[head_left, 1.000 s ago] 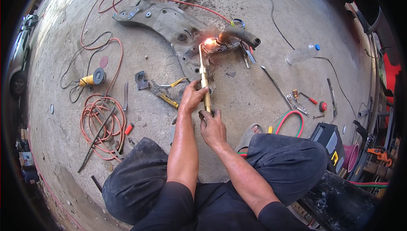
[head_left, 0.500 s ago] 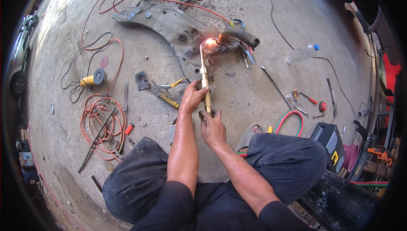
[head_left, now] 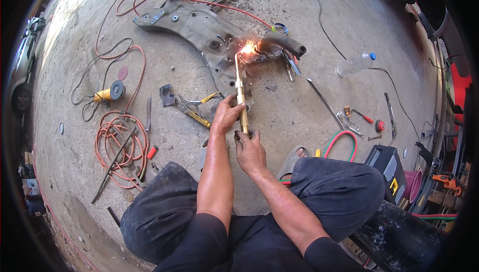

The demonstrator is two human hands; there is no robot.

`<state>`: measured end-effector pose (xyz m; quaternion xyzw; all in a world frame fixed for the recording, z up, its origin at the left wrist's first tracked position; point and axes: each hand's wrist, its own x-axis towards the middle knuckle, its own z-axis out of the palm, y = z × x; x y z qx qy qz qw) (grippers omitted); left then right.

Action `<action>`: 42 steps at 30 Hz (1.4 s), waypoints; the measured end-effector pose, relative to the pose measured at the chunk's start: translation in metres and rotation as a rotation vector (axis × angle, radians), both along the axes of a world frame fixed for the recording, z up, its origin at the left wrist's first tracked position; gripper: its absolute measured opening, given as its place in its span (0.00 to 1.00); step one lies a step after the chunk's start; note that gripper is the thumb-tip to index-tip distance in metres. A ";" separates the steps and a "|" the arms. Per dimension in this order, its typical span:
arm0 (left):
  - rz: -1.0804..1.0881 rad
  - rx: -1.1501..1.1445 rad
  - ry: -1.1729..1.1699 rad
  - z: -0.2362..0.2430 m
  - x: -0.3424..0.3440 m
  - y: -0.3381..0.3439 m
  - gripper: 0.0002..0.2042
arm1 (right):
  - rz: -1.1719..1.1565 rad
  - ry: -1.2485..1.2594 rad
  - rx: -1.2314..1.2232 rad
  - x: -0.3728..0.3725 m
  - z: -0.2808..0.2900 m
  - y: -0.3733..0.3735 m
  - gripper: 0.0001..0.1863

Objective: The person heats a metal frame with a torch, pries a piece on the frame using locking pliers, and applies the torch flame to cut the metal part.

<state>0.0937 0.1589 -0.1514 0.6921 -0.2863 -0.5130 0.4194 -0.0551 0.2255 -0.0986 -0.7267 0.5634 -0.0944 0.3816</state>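
Note:
A brass gas torch (head_left: 240, 90) points away from me, gripped in both hands. My left hand (head_left: 227, 114) wraps its body from the left side. Closer to me, my right hand (head_left: 251, 151) is closed around the rear end of the handle. The torch's bent tip meets a grey metal car subframe (head_left: 197, 28) lying on the concrete. Bright flame and sparks (head_left: 249, 47) burst from the metal there, beside a jagged, blackened edge. Glare hides the exact spot under the tip.
To the left lie a yellow angle grinder (head_left: 109, 93), coiled orange hose (head_left: 119, 147) and yellow-handled locking pliers (head_left: 194, 110). On the right are a plastic bottle (head_left: 355, 65), several hand tools, red and green hoses (head_left: 341, 143) and a toolbox (head_left: 386, 167).
The glow at the torch tip has grown brighter and wider, with sparks now spraying upward. Both hands and the torch are almost where they were.

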 end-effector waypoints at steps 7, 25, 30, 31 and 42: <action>-0.007 0.001 -0.011 -0.003 0.001 0.000 0.28 | 0.002 0.003 0.012 0.001 0.000 0.000 0.15; -0.010 -0.013 -0.020 -0.003 -0.001 -0.003 0.29 | -0.001 0.006 0.033 0.002 0.007 -0.004 0.14; 0.000 -0.017 0.010 -0.002 -0.001 -0.002 0.29 | 0.019 0.040 0.050 0.002 0.008 -0.005 0.16; 0.013 -0.019 0.037 -0.001 -0.002 -0.002 0.29 | 0.019 0.041 0.050 0.002 0.007 -0.005 0.16; -0.003 0.001 0.003 -0.001 0.001 -0.001 0.29 | 0.015 0.012 0.020 0.002 0.000 -0.002 0.14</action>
